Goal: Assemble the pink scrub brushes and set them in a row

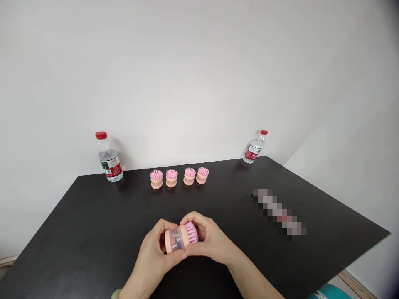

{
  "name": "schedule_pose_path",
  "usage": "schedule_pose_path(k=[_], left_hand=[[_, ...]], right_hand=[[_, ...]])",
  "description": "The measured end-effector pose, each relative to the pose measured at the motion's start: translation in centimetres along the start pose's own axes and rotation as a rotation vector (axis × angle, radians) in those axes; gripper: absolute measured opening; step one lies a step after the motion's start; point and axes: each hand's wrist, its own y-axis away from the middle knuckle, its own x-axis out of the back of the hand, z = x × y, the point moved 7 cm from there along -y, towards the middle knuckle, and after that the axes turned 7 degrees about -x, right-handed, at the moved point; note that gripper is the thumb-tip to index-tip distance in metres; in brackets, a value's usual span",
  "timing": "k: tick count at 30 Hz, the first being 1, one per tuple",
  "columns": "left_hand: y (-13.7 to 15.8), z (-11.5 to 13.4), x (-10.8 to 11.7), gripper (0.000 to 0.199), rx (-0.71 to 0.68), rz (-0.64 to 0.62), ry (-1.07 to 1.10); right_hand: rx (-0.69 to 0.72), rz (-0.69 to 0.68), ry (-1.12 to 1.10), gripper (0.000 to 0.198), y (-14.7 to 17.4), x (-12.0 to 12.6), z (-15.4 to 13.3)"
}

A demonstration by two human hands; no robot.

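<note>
Both my hands hold a small scrub brush [177, 239] above the near middle of the black table. It lies sideways, with a peach base at the left, a clear middle section and pink bristles pointing right. My left hand [155, 249] grips the base and clear part between thumb and fingers. Around the bristle end, my right hand [209, 237] is closed, its fingertips at the peach collar. Beyond them stand several pink-bristled brush heads in a row, among them one at the left end [156, 179] and one at the right end [202, 175], all bristles up.
A water bottle with a red cap [110, 160] stands at the table's back left. Another bottle [254, 148] is at the back right, by the white wall [187, 83]. A long pixelated item [279, 212] lies on the right of the black table [93, 232].
</note>
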Motion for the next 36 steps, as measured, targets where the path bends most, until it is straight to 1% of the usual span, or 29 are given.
schedule_pose_path(k=[4, 6, 9, 11, 13, 16, 17, 19, 21, 26, 29, 31, 33, 35, 36], left_hand=[[0.1, -0.1, 0.0, 0.043, 0.132, -0.041, 0.273], [0.2, 0.1, -0.1, 0.045, 0.187, -0.067, 0.372], [0.3, 0.2, -0.3, 0.049, 0.224, -0.07, 0.46], [0.3, -0.2, -0.2, 0.052, 0.227, -0.038, 0.493], [0.3, -0.7, -0.1, 0.054, 0.227, -0.013, 0.501], [0.1, -1.3, -0.2, 0.054, 0.197, -0.011, 0.519], [0.1, -1.3, -0.3, 0.053, 0.177, -0.015, 0.526], [0.1, -1.1, -0.4, 0.05, 0.139, -0.021, 0.533], [0.3, -0.8, -0.6, 0.05, 0.126, -0.024, 0.527], [0.7, -0.5, -0.8, 0.063, 0.155, 0.002, 0.509], [0.8, -0.6, -0.9, 0.061, 0.153, -0.005, 0.495], [0.8, -0.5, -0.8, 0.06, 0.137, -0.015, 0.489], [0.7, -0.3, -0.9, 0.057, 0.131, -0.049, 0.486], [0.6, 0.0, -0.9, 0.054, 0.137, -0.085, 0.467], [0.6, 0.1, -0.8, 0.053, 0.143, -0.085, 0.453]], right_hand=[[0.174, 0.058, 0.04, 0.049, 0.6, 1.3, -1.6], [0.21, 0.078, 0.049, 0.049, 1.0, 2.4, -2.1], [0.16, 0.08, 0.114, 0.048, 1.4, 3.8, -2.4], [0.075, 0.088, 0.218, 0.045, 1.6, 4.7, -2.2], [-0.026, 0.15, 0.394, 0.041, 1.8, 5.8, -1.7], [-0.155, 0.296, 0.738, 0.037, 1.9, 7.6, -1.0], [-0.181, 0.333, 0.824, 0.036, 1.9, 8.0, -0.9], [-0.216, 0.379, 0.923, 0.037, 1.8, 8.6, -0.6], [-0.231, 0.402, 0.964, 0.038, 1.8, 9.0, -0.3], [-0.287, 0.416, 1.064, 0.041, 1.5, 9.3, 0.4], [-0.299, 0.434, 1.087, 0.056, 1.4, 9.3, 0.7], [-0.285, 0.444, 1.092, 0.068, 1.3, 9.3, 0.8], [-0.253, 0.455, 1.099, 0.076, 1.1, 9.3, 0.6], [-0.207, 0.475, 1.113, 0.077, 1.0, 9.2, 0.1], [-0.144, 0.494, 1.121, 0.074, 0.9, 8.9, -0.4]])
